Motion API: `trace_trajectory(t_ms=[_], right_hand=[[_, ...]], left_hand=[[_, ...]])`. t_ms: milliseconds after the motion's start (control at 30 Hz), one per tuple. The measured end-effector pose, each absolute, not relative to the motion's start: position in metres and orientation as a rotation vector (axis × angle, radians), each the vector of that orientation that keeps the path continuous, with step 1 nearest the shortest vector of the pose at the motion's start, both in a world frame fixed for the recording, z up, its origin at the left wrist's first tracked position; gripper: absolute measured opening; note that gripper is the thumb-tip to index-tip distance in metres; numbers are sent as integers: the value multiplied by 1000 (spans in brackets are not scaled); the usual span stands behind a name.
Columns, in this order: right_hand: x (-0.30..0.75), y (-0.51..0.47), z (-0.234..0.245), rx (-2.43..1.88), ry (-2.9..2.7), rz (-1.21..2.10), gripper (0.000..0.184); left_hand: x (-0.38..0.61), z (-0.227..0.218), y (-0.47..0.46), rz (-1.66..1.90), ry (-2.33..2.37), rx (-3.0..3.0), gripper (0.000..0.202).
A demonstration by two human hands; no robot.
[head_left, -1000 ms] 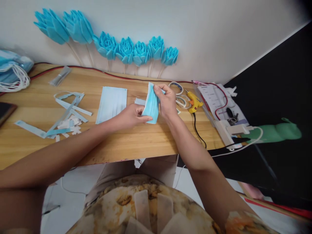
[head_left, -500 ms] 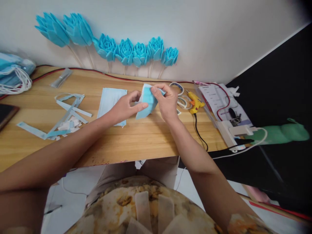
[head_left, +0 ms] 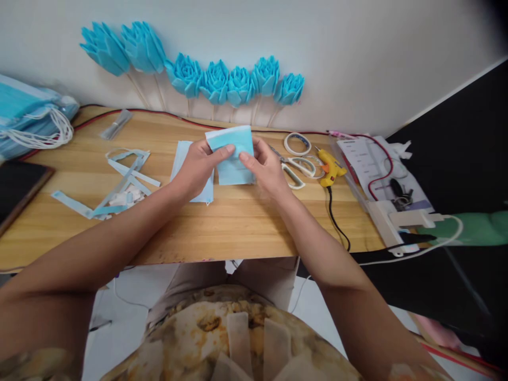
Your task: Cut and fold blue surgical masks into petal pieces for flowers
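Note:
A blue piece of face-mask fabric (head_left: pixel 233 153) is held flat and upright over the wooden table (head_left: pixel 222 222). My left hand (head_left: pixel 198 168) pinches its left edge with thumb and forefinger. My right hand (head_left: pixel 265 169) pinches its right edge the same way. Under my left hand a paler mask sheet (head_left: pixel 183 159) lies flat on the table.
Blue fabric flowers on sticks (head_left: pixel 222 82) lean on the wall. Cut mask strips (head_left: pixel 123 180) lie at the left, a stack of masks (head_left: pixel 27 121) far left. Scissors (head_left: pixel 296 169), tape roll (head_left: pixel 297 143), yellow glue gun (head_left: pixel 331 166) and a power strip (head_left: pixel 397 222) sit at the right.
The blue piece was folded and on edge; it now faces me spread flat. Both hands have shifted to its side edges. The view moved slightly left.

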State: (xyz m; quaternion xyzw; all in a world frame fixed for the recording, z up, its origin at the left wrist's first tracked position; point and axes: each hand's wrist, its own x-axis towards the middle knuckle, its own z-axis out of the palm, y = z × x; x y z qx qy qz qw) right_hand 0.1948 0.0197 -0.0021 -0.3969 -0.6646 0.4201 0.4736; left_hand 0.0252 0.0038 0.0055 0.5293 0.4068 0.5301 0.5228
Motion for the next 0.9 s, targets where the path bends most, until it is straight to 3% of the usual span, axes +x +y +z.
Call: trace_trajectory(t_ms=[367, 667, 767, 900], right_hand=[[189, 12, -10, -1160, -1821, 1001, 29], [197, 14, -2, -1028, -1808, 1250, 46], [205, 19, 7, -999, -1672, 1149, 53], [205, 18, 13, -982, -1708, 982, 45]], left_hand=[[20, 7, 13, 1299, 1026, 1184, 45], [19, 3, 11, 1231, 1059, 1123, 44], [21, 5, 7, 1150, 1036, 1197, 44], [24, 8, 3, 1028, 1082, 1464, 43]])
